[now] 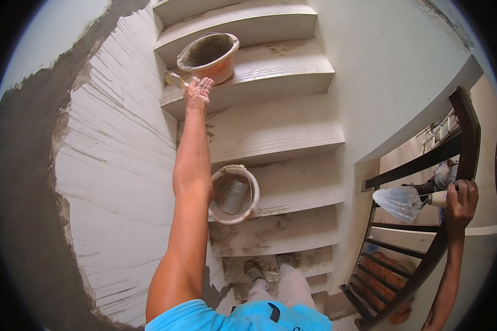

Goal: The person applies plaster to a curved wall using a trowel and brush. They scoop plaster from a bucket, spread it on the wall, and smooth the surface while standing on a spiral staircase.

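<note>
My left arm reaches up the stairs, and my left hand (199, 91) is beside the orange bucket (218, 69) on an upper step. A flat brush (174, 79) with pale bristles sticks out from the thumb side of this hand, toward the wall. The handle is mostly hidden, and the fingers look loosely bent. On the right, my right hand (461, 203) is closed around the light handle of a trowel (400, 203) and lies against the dark handrail (469, 129). The trowel's blade is smeared whitish and points left.
A second bucket (253, 190) with a grey cylindrical thing inside stands lower down, beside my left forearm. Pale stair treads (276, 127) carry mud-like smears. The left wall (116, 165) is white with a rough grey border. Bricks (386, 276) show behind the railing; my feet are on the lower steps.
</note>
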The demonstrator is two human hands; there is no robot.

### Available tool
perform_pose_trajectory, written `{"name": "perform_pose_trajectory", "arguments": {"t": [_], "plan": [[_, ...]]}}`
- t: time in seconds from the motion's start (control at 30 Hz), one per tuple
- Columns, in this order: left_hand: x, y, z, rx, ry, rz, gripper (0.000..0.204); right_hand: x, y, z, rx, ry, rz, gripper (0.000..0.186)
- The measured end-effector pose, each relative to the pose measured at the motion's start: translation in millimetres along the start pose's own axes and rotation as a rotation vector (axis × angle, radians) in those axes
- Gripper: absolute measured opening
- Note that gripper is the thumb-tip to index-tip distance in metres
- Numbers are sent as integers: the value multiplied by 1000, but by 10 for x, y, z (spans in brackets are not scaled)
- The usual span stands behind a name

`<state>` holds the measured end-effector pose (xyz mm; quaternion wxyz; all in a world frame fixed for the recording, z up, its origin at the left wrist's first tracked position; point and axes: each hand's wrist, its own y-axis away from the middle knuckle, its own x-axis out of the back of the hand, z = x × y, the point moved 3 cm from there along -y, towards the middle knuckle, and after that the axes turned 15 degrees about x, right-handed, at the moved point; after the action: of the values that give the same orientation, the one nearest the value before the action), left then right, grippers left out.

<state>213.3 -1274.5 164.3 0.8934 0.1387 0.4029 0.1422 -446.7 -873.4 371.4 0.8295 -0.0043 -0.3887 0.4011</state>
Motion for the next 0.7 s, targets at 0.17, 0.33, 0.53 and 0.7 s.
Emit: {"name": "perform_pose_trajectory", "arguments": {"t": [0.17,0.33,0.53,0.7], "plan": [[-36,-246,91,-11,23,-10,68,-58,-31,-17,7,17,-5,18],[-275,-431,61,-36,34,-48,64,-8,-46,-25,-4,44,-48,15],[-257,-666,12,35,83,11,47,41,-83,-7,10,17,-41,17],[-239,-482,-230,-51,150,233,35,21,-86,-31,18,35,-64,22]]}}
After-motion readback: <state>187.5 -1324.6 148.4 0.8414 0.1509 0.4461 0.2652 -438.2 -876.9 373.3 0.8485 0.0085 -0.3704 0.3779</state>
